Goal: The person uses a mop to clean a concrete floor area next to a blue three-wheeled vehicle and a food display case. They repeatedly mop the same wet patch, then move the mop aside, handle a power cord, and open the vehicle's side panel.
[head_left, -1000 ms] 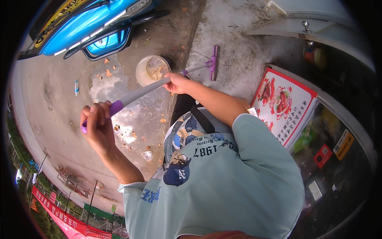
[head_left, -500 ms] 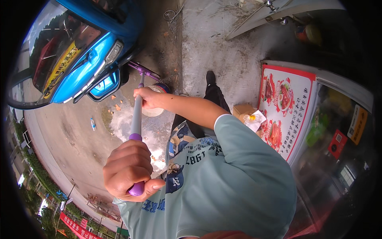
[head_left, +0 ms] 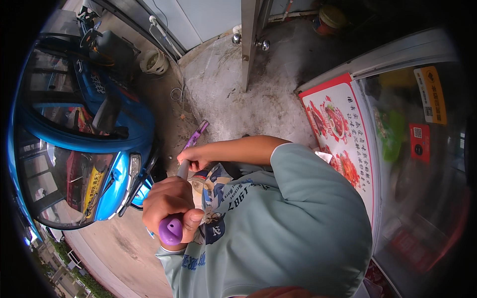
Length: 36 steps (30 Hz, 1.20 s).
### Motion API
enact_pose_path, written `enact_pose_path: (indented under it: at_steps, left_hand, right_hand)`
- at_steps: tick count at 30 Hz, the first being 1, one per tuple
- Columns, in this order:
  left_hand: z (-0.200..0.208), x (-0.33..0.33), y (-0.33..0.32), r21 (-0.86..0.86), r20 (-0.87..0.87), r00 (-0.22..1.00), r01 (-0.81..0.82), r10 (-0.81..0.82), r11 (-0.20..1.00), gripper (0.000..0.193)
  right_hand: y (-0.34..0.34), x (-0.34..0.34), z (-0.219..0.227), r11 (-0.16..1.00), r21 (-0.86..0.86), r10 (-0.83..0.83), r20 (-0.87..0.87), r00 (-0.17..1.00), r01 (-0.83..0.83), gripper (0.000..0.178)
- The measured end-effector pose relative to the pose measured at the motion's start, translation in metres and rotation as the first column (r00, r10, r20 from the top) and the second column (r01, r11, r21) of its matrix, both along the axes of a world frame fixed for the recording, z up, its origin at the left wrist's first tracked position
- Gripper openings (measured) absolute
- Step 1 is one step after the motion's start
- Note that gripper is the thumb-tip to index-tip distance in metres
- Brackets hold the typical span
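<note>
Both hands hold a mop with a grey pole (head_left: 184,169) and a purple grip (head_left: 171,231). My left hand (head_left: 169,202) is closed round the purple top end. Lower on the pole, my right hand (head_left: 195,157) is wrapped round it with the arm stretched across my body. Beyond that hand, the narrow purple mop head (head_left: 197,134) is low over the concrete, at the edge of the paler floor; whether it touches cannot be made out. A bucket (head_left: 198,186) shows partly beside my hands, mostly hidden by them and my shirt.
A blue vehicle with a windscreen (head_left: 74,174) stands close on the left. Ahead are a pale bucket (head_left: 154,62), a loose hose (head_left: 180,82) and a door edge (head_left: 248,54) with round knobs. On the right stands a glass-topped counter with a red-bordered food sign (head_left: 338,134).
My view has turned to the right and forward, bringing the door and pale bucket into sight. The mop head has moved from near the vehicle to the paler floor's edge. Both hands keep hold.
</note>
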<state>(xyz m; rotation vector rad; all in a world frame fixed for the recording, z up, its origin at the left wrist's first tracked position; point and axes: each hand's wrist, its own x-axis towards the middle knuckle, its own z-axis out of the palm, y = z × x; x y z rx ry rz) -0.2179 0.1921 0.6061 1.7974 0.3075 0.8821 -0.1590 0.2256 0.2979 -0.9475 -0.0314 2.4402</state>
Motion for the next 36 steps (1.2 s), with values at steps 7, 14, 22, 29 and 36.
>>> enact_pose_path:
  at_steps: [7, 14, 22, 29, 36]
  left_hand:
    - [-0.012, 0.033, 0.026, -0.084, 0.04, 0.965, 0.262, -0.259, 0.961, 0.033]
    - [-0.006, 0.027, 0.048, -0.083, 0.019, 0.887, 0.462, -0.462, 0.883, 0.027]
    - [-0.008, 0.016, 0.056, -0.02, 0.031, 0.711, 0.703, -0.703, 0.711, 0.018]
    - [-0.012, 0.012, 0.069, 0.007, 0.136, 0.662, 0.743, -0.737, 0.669, 0.021]
    - [-0.008, 0.015, 0.09, 0.035, 0.121, 0.704, 0.701, -0.7, 0.712, 0.018]
  right_hand:
    - [-0.025, 0.073, -0.017, 0.963, -0.104, -0.247, 0.034, 0.969, 0.249, 0.023]
    - [-0.043, 0.097, 0.009, 0.869, -0.111, -0.456, 0.199, 0.867, 0.483, 0.021]
    - [-0.065, 0.085, 0.069, 0.711, 0.008, -0.657, 0.363, 0.661, 0.703, 0.017]
    - [-0.034, 0.093, 0.053, 0.784, -0.205, -0.552, 0.2, 0.809, 0.586, 0.019]
    - [-0.018, 0.068, 0.112, 0.71, -0.049, -0.625, 0.416, 0.661, 0.702, 0.022]
